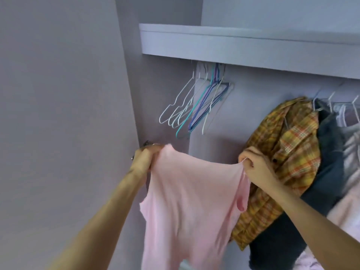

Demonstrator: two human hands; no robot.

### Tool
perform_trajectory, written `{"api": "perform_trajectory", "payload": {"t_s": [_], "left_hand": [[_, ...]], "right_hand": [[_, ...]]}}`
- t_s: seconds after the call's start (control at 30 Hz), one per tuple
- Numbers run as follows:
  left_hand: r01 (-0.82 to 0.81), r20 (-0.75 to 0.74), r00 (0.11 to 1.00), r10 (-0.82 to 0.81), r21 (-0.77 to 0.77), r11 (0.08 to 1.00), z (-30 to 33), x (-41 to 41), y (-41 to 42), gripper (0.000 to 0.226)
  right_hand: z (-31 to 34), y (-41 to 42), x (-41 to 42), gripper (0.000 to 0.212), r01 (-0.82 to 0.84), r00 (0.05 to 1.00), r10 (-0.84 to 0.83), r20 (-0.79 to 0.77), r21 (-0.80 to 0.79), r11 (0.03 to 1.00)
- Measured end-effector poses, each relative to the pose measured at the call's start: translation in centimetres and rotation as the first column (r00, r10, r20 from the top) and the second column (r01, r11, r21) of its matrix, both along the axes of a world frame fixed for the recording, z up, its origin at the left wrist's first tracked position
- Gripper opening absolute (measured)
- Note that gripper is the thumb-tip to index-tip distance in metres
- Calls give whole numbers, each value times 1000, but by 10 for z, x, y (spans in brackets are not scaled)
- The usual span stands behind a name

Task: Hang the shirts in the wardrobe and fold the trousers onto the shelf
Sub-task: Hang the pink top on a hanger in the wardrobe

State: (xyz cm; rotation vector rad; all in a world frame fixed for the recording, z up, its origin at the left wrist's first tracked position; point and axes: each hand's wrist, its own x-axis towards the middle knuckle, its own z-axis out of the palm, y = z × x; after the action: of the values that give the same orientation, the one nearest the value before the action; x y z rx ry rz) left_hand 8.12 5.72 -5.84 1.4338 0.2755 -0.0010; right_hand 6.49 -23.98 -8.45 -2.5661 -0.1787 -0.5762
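Note:
A pale pink sleeveless shirt [187,201] hangs spread out in front of me, held up by its two shoulders. My left hand [144,158] grips the left shoulder and my right hand [253,162] pinches the right shoulder strap. Behind it, several empty wire hangers [196,106], white, teal and blue, dangle in a bunch under the wardrobe shelf [233,45]. The rail that carries them is hidden by the shelf's front.
At the right hang a yellow-orange plaid shirt [288,152], a dark blue garment [327,162] and pale clothes [350,149] on white hangers. The wardrobe's grey side wall [58,114] stands close on the left. A metal fitting [147,143] sticks out beside my left hand.

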Motion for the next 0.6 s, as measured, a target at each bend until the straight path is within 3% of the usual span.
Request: {"api": "perform_trajectory", "payload": {"t_s": [0.07,0.17,0.23,0.3,0.33,0.4,0.5,0.6], "left_hand": [[24,90,995,-32,86,996,7,10,0,6],[33,168,983,-78,255,966,11,19,-3,23],[56,199,971,-133,350,935,18,23,-7,21],[61,213,962,-170,441,895,27,26,-10,25],[52,219,959,-178,482,874,29,28,-9,27],[37,215,958,-189,562,826,35,31,-8,28],[6,218,959,-184,630,777,40,31,-3,29],[-34,233,960,-154,646,762,40,26,3,30]], "right_hand": [[6,7,15,21,40,999,-39,-6,160,986],[21,31,48,23,51,996,-11,-89,453,890],[34,52,75,24,92,987,23,-159,677,730],[49,72,98,27,218,954,80,-288,853,475],[54,81,109,30,278,930,129,-344,888,366],[63,93,125,26,342,888,224,-400,903,259],[70,106,138,12,354,865,273,-420,898,261],[72,111,151,25,349,895,150,-420,869,352]]}}
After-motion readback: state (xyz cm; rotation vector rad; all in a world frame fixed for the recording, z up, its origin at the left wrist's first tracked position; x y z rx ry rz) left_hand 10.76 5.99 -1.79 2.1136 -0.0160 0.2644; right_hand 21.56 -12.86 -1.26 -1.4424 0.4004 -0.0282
